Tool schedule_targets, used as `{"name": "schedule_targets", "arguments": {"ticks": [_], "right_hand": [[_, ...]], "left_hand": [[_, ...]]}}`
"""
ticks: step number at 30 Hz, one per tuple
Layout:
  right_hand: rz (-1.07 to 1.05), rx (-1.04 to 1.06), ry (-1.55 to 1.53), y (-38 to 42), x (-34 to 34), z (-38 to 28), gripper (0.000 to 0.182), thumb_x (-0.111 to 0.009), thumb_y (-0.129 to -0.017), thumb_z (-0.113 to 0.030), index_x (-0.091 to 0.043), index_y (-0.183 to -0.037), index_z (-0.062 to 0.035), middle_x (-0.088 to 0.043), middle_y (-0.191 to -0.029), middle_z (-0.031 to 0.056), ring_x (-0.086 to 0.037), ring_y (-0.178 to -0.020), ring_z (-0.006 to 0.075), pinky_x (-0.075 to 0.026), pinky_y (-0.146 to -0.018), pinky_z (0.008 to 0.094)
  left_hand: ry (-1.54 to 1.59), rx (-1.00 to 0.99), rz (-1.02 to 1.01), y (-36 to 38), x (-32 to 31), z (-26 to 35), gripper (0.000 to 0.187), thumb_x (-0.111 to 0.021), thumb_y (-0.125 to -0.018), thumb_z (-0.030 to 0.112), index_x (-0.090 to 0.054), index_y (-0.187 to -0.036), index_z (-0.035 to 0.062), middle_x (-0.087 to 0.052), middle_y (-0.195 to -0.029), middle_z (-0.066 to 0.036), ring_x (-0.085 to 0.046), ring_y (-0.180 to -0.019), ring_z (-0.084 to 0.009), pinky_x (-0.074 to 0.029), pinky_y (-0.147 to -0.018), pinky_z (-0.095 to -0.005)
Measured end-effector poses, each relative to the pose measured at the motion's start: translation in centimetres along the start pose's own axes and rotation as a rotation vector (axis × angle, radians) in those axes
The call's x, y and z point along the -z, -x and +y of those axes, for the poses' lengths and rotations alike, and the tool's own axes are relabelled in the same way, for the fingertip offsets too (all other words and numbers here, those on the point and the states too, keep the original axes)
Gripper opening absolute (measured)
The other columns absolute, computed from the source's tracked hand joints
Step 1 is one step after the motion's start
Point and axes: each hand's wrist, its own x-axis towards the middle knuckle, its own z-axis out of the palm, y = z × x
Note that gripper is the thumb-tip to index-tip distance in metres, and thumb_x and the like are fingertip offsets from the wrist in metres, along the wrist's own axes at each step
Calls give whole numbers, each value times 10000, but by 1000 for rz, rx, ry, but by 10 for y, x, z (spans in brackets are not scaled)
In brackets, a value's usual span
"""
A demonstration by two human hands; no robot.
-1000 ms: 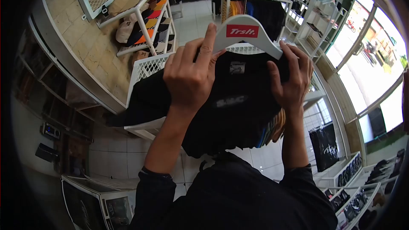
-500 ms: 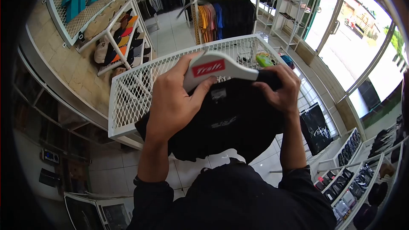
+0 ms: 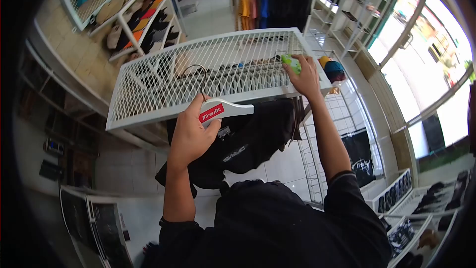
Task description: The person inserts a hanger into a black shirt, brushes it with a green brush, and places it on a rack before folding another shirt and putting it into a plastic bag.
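My left hand (image 3: 193, 131) is closed on a white hanger (image 3: 233, 108) with a red label, near the base of its dark hook. From the hanger hangs a black shirt (image 3: 248, 139) with a small white print, in front of the white mesh-topped rack. At the rack's right end, my right hand (image 3: 303, 77) has its fingers curled around a bright green item (image 3: 291, 63) on the mesh top. Part of that item is hidden by the fingers.
The white mesh rack top (image 3: 153, 84) spans the middle, with hangers below it. Caps (image 3: 148, 25) fill a shelf at the left. Behind stands a rack of coloured shirts (image 3: 253, 7). A black bag (image 3: 358, 156) hangs at the right, near low shelves and glass doors.
My right hand has let go of the hanger's right end and moved up and right to the green item. My left hand has lowered the hanger, and its hook now shows above the mesh.
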Motion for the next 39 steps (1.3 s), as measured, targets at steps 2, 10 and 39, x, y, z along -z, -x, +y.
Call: {"name": "schedule_targets", "arguments": {"ticks": [2,10,39], "right_hand": [[-41,-40,191,-13,-25,21,656,-760,-843,-539,-659,-1336,-119,-564,-1321,295,-567,-1214,475,-466,-1033,549],[-51,-66,-27,-15,-9,8,664,-673,-963,-404,-479,-1489,-48,-602,-1290,323,-593,-1208,467,-482,-1023,518],[499,-490,164,171,105,63,621,-656,-992,-188,-405,-1530,-6,-545,-1224,263,-566,-1072,432,-516,-865,500]], "left_hand": [[-7,34,49,11,-6,1,250,-700,-858,3,-605,-1089,-6,-715,-908,-75,-679,-853,-107,-534,-788,-286],[62,82,197,32,-19,-2,273,-733,-891,37,-604,-1128,0,-707,-961,-61,-661,-872,-100,-527,-802,-274],[307,17,-209,-29,-120,57,253,-679,-1035,278,-619,-1004,34,-531,-680,39,-448,-602,-23,-362,-546,-216]]}}
